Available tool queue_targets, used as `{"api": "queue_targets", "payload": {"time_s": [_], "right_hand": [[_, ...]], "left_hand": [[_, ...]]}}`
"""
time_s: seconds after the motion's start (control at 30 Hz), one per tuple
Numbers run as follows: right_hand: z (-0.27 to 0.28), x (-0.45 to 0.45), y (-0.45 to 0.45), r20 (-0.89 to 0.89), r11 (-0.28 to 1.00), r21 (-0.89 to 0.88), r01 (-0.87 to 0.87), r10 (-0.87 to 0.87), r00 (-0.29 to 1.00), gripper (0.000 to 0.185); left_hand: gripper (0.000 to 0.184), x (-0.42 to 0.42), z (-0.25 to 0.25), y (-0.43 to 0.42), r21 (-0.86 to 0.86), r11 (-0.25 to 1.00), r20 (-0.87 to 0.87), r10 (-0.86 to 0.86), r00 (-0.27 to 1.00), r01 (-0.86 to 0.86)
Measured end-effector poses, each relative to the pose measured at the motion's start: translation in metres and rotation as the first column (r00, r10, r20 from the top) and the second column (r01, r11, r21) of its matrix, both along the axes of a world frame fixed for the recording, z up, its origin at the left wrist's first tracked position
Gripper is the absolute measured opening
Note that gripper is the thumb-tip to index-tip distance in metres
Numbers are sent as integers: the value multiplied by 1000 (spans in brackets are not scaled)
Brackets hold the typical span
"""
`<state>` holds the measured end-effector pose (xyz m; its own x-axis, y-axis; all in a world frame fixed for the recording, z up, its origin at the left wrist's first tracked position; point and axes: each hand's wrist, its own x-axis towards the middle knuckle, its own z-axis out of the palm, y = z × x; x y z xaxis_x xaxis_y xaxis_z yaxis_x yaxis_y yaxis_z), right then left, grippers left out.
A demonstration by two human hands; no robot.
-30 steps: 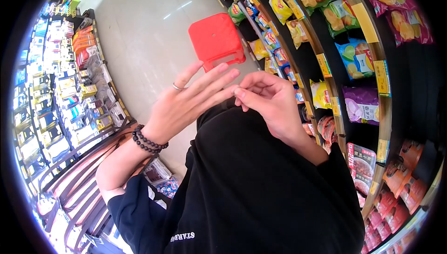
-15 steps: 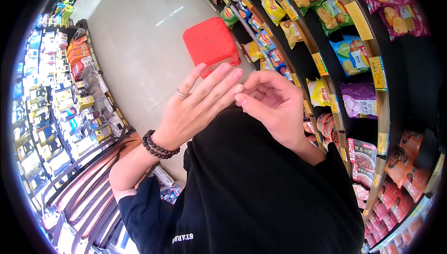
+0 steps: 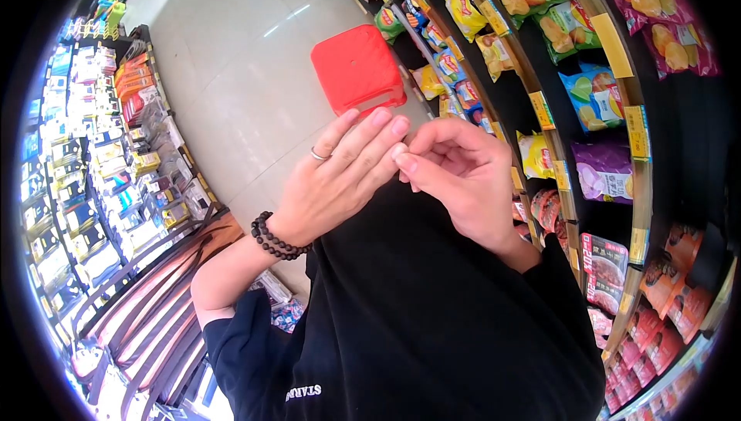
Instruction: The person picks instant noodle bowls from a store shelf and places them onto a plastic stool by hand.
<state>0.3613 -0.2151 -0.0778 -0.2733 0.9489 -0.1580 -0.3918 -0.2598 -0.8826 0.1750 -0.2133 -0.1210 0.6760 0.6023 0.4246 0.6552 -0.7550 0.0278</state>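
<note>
My left hand (image 3: pixel 343 174), with a ring and a dark beaded bracelet (image 3: pixel 276 240) at the wrist, is held palm down with its fingers stretched out side by side. Nothing is in it. My right hand (image 3: pixel 463 178) meets it at the fingertips; thumb and index finger pinch the tip of my left little finger. Both hands are above my black shirt (image 3: pixel 432 297), in front of a red stool (image 3: pixel 357 68) standing on the floor.
Shelves on the right hold chip bags (image 3: pixel 593 98), a boxed meal (image 3: pixel 604 273) and orange tubs (image 3: pixel 665 286). Small packets (image 3: pixel 108 143) fill a brightly lit rack on the left. Grey tiled floor (image 3: pixel 224 58) runs between them.
My left hand has shifted right and its fingers have drawn closer together. The right thumb and index finger, slightly apart half a second ago, now close on the left little fingertip.
</note>
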Motion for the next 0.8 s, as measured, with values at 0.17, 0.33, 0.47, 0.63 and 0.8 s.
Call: {"api": "queue_targets", "payload": {"time_s": [0.17, 0.33, 0.47, 0.63, 0.8], "right_hand": [[4, 5, 11, -105, 989, -25, -149, 146, 984, 13], [-8, 8, 20, -358, 980, 32, -197, 196, 913, 13], [-9, 9, 16, -516, 979, -35, -202, 155, 843, 14], [-5, 9, 13, -410, 991, -121, -54, 0, 912, 11], [-7, 20, 12, -337, 995, -97, -33, -1, 941, 13]], "left_hand": [[53, 1, -1, 2, -48, 997, 208, -49, 977, 61], [61, 5, 15, 9, -132, 982, 384, -78, 920, 138], [51, 16, 34, 11, -213, 951, 614, -48, 788, 223], [38, 25, 46, 17, -344, 894, 729, 60, 682, 289], [28, 36, 49, 21, -457, 844, 747, 194, 636, 279]]}}
